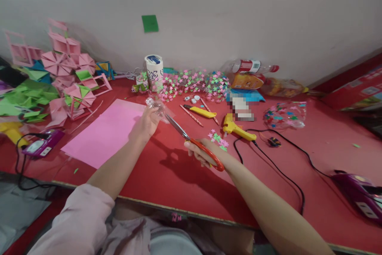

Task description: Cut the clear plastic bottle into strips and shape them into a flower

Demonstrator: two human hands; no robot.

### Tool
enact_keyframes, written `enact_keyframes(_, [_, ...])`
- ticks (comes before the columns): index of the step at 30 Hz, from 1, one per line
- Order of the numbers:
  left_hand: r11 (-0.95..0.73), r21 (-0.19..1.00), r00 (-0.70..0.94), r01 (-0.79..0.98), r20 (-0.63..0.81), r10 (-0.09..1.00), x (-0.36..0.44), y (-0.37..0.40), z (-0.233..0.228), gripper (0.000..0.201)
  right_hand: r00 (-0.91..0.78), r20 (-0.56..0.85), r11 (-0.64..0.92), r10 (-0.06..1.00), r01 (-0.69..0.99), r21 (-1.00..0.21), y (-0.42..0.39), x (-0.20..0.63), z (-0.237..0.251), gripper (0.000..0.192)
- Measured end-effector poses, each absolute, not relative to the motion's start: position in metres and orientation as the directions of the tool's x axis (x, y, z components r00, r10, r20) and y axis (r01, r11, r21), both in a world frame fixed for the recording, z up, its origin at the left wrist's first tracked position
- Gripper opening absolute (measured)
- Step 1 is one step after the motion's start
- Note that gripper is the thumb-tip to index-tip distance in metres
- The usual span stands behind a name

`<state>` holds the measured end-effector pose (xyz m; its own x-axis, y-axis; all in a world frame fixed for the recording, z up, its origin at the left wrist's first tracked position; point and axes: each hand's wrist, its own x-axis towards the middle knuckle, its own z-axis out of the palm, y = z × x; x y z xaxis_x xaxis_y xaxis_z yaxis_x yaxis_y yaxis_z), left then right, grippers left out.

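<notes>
My left hand [148, 121] grips a clear plastic bottle top [159, 109], its neck pointing up and away to the left. In my right hand [198, 151] is a pair of scissors [179, 127] with orange-red handles. The metal blades reach to the lower right edge of the clear plastic; whether they bite into it I cannot tell. Beneath my left forearm lie pink paper sheets [104, 131]. Just beyond the scissors are a yellow utility knife [199, 111], striped paper straws [191, 115] and a small heap of star cutouts [219, 140].
A yellow glue gun [238, 128] trails a black cord across the red table [179, 183]. Folded paper shapes [59, 64] crowd the left. Along the wall stand a white canister [154, 74], stars and bottles [253, 66]. A bag of stars [285, 115] and purple power strip [358, 195] lie right.
</notes>
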<state>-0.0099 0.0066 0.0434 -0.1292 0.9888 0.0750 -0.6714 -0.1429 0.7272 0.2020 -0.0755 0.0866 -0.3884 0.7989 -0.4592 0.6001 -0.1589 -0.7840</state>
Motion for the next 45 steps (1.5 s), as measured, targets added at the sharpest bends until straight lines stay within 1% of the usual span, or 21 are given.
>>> enact_keyframes(7, [-0.150,0.736,-0.174,-0.660,0.044,0.984,-0.0089,0.0068,0.0427,0.017,-0.397,-0.453,-0.151,0.798,0.596,-0.788,-0.0759,0.2024,0.0891,0.054])
enact_keyframes(10, [-0.134,0.732,-0.200,-0.669,-0.004,0.980,-0.0112,0.0100,0.0403,0.015,-0.387,-0.461,-0.159,0.798,0.603,-0.782,-0.0766,0.2031,0.0905,0.055])
enact_keyframes(13, [-0.124,0.711,-0.214,-0.692,-0.038,0.976,-0.0129,0.0120,0.0383,0.014,-0.391,-0.440,-0.137,0.809,0.602,-0.787,-0.0765,0.2037,0.0897,0.055])
enact_keyframes(18, [-0.126,0.730,-0.153,-0.672,0.030,0.988,-0.0101,0.0073,0.0392,0.014,-0.395,-0.427,-0.130,0.813,0.592,-0.795,-0.0762,0.2031,0.0879,0.054])
enact_keyframes(23, [-0.122,0.748,-0.156,-0.652,0.025,0.987,-0.0081,0.0044,0.0407,0.017,-0.406,-0.414,-0.127,0.814,0.572,-0.810,-0.0772,0.2021,0.0886,0.053])
enact_keyframes(28, [-0.118,0.726,-0.161,-0.678,0.011,0.987,-0.0088,0.0059,0.0400,0.022,-0.387,-0.421,-0.149,0.821,0.566,-0.811,-0.0774,0.2009,0.0868,0.053])
enact_keyframes(31, [-0.124,0.713,-0.174,-0.690,0.003,0.985,-0.0094,0.0071,0.0389,0.021,-0.363,-0.425,-0.157,0.829,0.579,-0.800,-0.0769,0.1998,0.0851,0.053])
enact_keyframes(37, [-0.120,0.726,-0.174,-0.677,0.000,0.985,-0.0126,0.0113,0.0357,0.023,-0.290,-0.462,-0.201,0.838,0.624,-0.755,-0.0748,0.1982,0.0844,0.052])
enact_keyframes(42, [-0.137,0.742,-0.174,-0.656,0.029,0.984,-0.0119,0.0110,0.0378,0.023,-0.351,-0.416,-0.156,0.839,0.577,-0.802,-0.0748,0.2000,0.0826,0.054])
enact_keyframes(45, [-0.149,0.762,-0.157,-0.631,0.062,0.986,-0.0088,0.0085,0.0409,0.026,-0.375,-0.409,-0.140,0.832,0.570,-0.809,-0.0753,0.2017,0.0815,0.053])
